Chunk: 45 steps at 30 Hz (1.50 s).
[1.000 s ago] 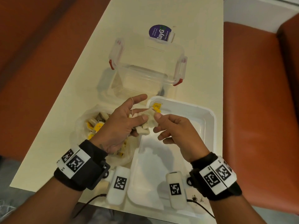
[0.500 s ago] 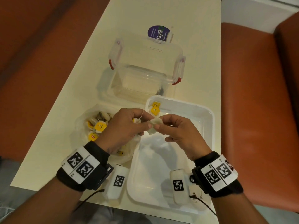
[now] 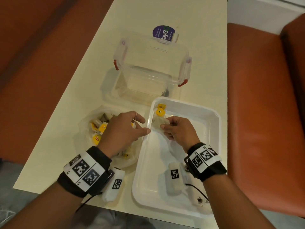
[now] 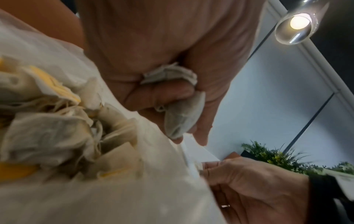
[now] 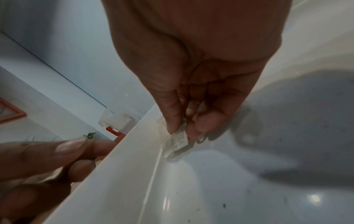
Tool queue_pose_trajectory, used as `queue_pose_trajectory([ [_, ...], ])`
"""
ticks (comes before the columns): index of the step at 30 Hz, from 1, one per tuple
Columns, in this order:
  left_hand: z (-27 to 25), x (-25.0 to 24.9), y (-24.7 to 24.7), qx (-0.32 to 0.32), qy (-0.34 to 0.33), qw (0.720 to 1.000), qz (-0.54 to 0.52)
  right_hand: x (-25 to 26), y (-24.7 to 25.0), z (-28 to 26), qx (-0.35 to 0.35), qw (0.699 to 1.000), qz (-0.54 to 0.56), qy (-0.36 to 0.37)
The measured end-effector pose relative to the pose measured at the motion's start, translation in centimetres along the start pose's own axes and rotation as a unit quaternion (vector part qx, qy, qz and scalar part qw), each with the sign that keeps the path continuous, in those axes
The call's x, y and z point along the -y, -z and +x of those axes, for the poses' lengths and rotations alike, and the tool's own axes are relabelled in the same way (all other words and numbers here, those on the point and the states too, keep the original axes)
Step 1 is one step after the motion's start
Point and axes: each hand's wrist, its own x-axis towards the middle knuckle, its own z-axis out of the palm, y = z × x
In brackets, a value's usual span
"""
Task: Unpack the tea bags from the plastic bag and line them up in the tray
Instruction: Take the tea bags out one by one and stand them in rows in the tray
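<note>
A white tray (image 3: 212, 116) lies at the front right of the table. Two yellow tea bag tags (image 3: 160, 112) sit in its far left corner. My right hand (image 3: 165, 123) pinches a tea bag (image 3: 158, 123) low against the tray's left wall (image 5: 124, 166); the right wrist view shows thumb and finger on the tea bag (image 5: 178, 139). Left of the tray, the plastic bag (image 3: 83, 129) holds several tea bags (image 4: 57, 121). My left hand (image 3: 145, 125) hovers over it, fingers curled round a couple of tea bags (image 4: 182, 115), a string looping over its knuckles.
A clear lidded box with red clasps (image 3: 148, 75) stands just behind the tray and bag. A purple labelled item (image 3: 162, 33) lies beyond it. Orange-brown bench seats flank the narrow table on both sides. The table's front edge is right under my wrists.
My hands have parted: the right one carried one tea bag down into the tray's far left corner, and the left one drew back over the plastic bag with its tea bags.
</note>
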Motion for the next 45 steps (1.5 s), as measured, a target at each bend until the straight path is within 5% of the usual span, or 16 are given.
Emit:
queue_pose_trajectory([
  [16, -0.3, 0.5, -0.3, 0.006, -0.015, 0.999, 0.049, -0.3, -1.6, 0.4, -0.071, 0.992, -0.102, 0.037],
  [29, -0.9, -1.0, 0.2, 0.033, 0.057, 0.988, -0.138, 0.1, -2.6, 0.6, -0.101, 0.985, -0.135, 0.028],
  [33, -1.0, -1.8, 0.6, 0.082, 0.134, 0.939, -0.307, 0.4, -2.8, 0.5, -0.112, 0.979, -0.169, 0.023],
  [40, -0.6, -2.6, 1.3, 0.106, 0.196, 0.795, -0.564, 0.8, -2.0, -0.8, -0.139, 0.976, -0.159, 0.045],
  [45, -0.4, -2.8, 1.3, 0.084, 0.171, 0.787, -0.587, 2.9, -1.2, -4.8, -0.099, 0.986, 0.018, 0.132],
])
